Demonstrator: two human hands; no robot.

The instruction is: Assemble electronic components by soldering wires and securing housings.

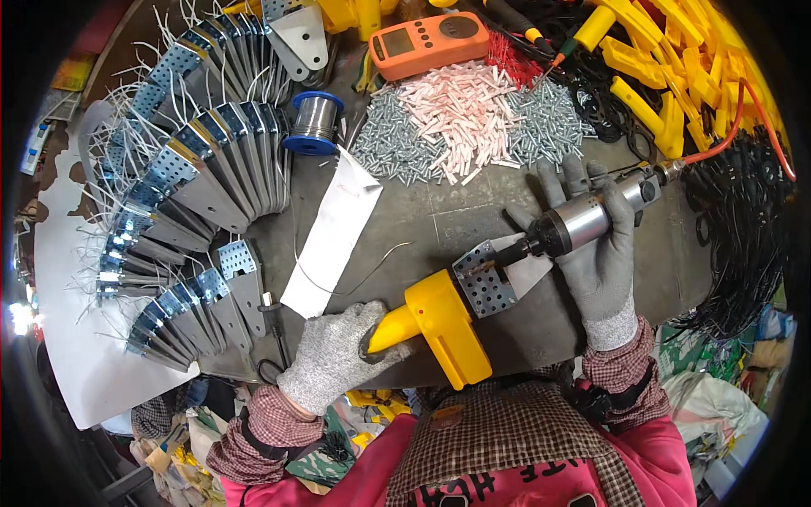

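My left hand (331, 357), in a grey knitted glove, is closed round the grip of a yellow plastic handle (448, 325) near the table's front edge. A perforated metal plate (486, 291) with a pale flat blade sits at the handle's far end. My gloved right hand (598, 283) supports a silver and black air screwdriver (579, 224). One finger curls over its body while others stretch out beyond it. The screwdriver lies tilted, its tip pointing left and down at the perforated plate. Whether the tip touches a screw cannot be made out.
Metal plates with white wires (228, 182) stand in curved rows at left. A solder spool (314, 122), a paper strip (334, 232), pink sleeves (460, 114), screws (393, 148) and an orange meter (429, 44) lie beyond. Yellow handles (659, 63), black cables (739, 220) and an orange hose (718, 152) are at right.
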